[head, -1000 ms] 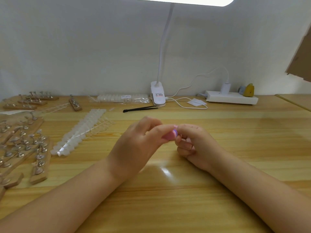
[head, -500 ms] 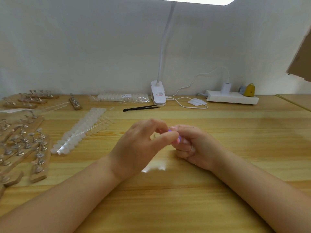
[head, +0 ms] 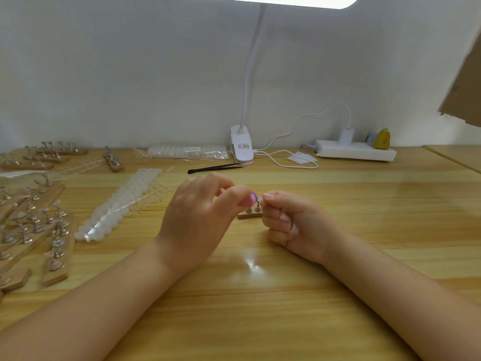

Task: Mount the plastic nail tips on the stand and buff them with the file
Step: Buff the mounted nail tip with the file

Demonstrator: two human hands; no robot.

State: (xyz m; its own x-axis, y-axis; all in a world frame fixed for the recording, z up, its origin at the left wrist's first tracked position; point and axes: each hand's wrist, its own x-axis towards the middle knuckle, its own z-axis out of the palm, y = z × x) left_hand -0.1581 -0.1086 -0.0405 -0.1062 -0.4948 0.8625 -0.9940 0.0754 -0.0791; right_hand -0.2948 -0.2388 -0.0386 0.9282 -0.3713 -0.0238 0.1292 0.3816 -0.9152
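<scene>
My left hand (head: 197, 220) pinches a small pink and purple file (head: 250, 200) between thumb and fingers. Just to its right, my right hand (head: 294, 222) has its fingers curled, and its thumb and forefinger pinch a small clear nail tip (head: 261, 202) that barely shows. Between the two hands a short wooden stand (head: 250, 214) with metal pegs lies on the table, partly hidden by my fingers. A long strip of clear nail tips (head: 117, 207) lies to the left of my left hand.
Several wooden stands (head: 36, 225) with metal pegs crowd the left edge, with more at the back left. Black tweezers (head: 216, 168), a bag of tips (head: 187, 152), a clip lamp (head: 241, 147) with its cable and a power strip (head: 355, 152) line the back.
My hands have drawn slightly apart, and the small stand now shows between them. The file has stayed in my left hand's fingertips.
</scene>
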